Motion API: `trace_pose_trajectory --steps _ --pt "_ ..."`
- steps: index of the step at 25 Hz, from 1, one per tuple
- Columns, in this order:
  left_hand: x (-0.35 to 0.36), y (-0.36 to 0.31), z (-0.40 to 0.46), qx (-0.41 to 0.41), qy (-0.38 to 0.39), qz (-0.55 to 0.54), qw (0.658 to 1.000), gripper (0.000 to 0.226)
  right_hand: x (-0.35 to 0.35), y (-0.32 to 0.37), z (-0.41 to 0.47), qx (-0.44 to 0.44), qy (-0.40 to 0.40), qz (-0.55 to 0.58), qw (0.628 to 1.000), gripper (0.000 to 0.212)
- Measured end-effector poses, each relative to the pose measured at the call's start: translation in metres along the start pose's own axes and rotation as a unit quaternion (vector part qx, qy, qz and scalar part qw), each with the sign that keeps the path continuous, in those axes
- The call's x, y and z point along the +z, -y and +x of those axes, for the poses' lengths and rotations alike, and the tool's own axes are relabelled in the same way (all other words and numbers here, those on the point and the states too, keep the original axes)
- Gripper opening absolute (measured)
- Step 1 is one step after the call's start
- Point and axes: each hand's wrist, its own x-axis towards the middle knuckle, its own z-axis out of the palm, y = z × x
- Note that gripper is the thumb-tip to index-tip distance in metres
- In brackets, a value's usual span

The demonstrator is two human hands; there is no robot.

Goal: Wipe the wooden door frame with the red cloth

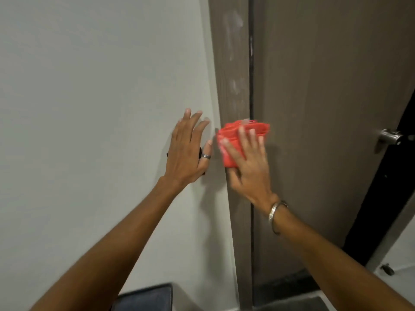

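The wooden door frame (232, 63) is a grey-brown vertical strip between the white wall and the door, with pale smears on its upper part. A folded red cloth (233, 135) is pressed flat against the frame at mid height under my right hand (249, 162), whose fingers are spread over it. The cloth's edges look blurred. My left hand (187, 151) lies open with fingers apart on the white wall just left of the frame, a ring on the thumb, partly covering a small black thing on the wall.
The brown door (325, 108) fills the right side, with a metal handle (389, 136) near its right edge and a dark gap beyond. The white wall (89, 108) is at the left. A dark box-like object (146, 297) sits at the bottom.
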Motion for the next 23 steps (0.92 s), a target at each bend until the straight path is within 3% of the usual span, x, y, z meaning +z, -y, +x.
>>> trace_pose_trajectory --steps 2,6,9,12,15,18,21,23 --pt "-0.003 0.010 0.037 0.029 -0.038 0.063 0.997 0.053 0.022 -0.007 0.006 -0.024 0.054 -0.036 0.998 0.073" --pt "-0.010 0.045 0.088 0.076 -0.112 0.192 0.972 0.056 0.052 -0.009 0.007 -0.004 -0.037 -0.034 0.999 0.061" --pt "-0.004 0.062 0.093 0.108 -0.130 0.257 0.951 0.060 0.061 -0.005 0.022 0.025 -0.096 -0.046 0.994 0.081" --pt "0.002 0.069 0.090 0.124 -0.143 0.271 0.944 0.062 0.063 -0.007 0.027 0.026 -0.117 -0.051 0.991 0.078" --pt "0.003 0.071 0.091 0.129 -0.150 0.272 0.942 0.062 0.057 -0.032 0.028 -0.078 -0.102 -0.102 0.986 0.063" --pt "0.002 0.071 0.092 0.127 -0.156 0.276 0.940 0.063 0.053 -0.031 0.038 -0.025 -0.118 -0.092 0.988 0.062" --pt "0.003 0.068 0.091 0.134 -0.148 0.271 0.942 0.063 0.049 -0.038 0.042 -0.074 -0.100 -0.094 0.988 0.069" --pt "0.000 0.069 0.093 0.125 -0.148 0.276 0.941 0.064 0.043 -0.038 0.054 -0.033 -0.117 -0.066 0.990 0.065"
